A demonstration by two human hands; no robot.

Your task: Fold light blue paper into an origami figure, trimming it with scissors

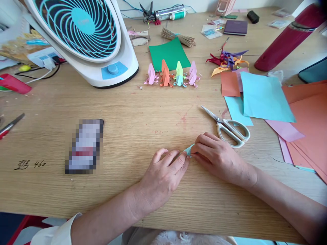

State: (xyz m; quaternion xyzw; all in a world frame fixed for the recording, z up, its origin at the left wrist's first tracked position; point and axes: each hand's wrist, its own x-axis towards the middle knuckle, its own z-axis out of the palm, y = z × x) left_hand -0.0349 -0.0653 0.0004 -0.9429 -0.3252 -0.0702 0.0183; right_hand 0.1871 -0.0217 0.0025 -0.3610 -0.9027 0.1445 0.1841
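Between my two hands is a small light blue folded paper (pixel 189 149), mostly covered by fingers. My left hand (pixel 167 170) presses its fingertips on the paper's left end against the table. The fingers of my right hand (pixel 217 156) pinch its right end. White-handled scissors (pixel 231 131) lie just beyond my right hand, blades pointing away to the left. Farther back stands a row of several folded paper figures, among them an orange one (pixel 165 75) and a green and blue one (pixel 180 75).
A fan (pixel 112 69) stands at the back left, and a phone (pixel 85 146) lies on the left. Blue paper sheets (pixel 267 97) and orange sheets (pixel 310 126) spread at the right, near a red flask (pixel 283 42). Green paper (pixel 170 54) lies behind the figures.
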